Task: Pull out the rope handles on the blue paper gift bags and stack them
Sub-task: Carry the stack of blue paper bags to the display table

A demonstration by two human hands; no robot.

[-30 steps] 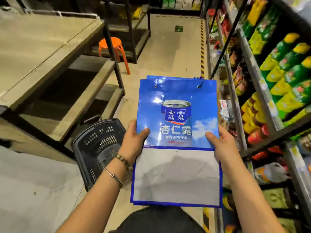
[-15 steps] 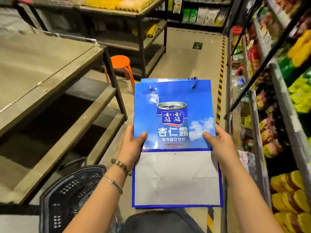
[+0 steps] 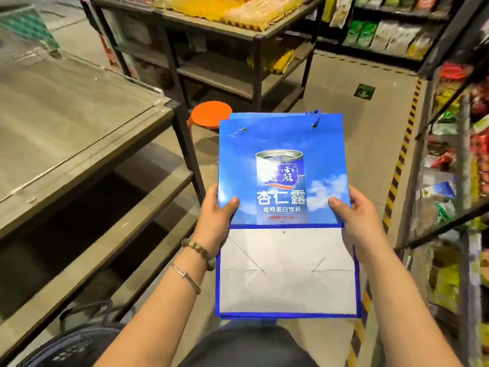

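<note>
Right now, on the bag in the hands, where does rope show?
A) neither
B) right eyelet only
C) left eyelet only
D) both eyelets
B: a blue rope pokes up at the right eyelet of the bag; the left eyelet shows none.
</note>
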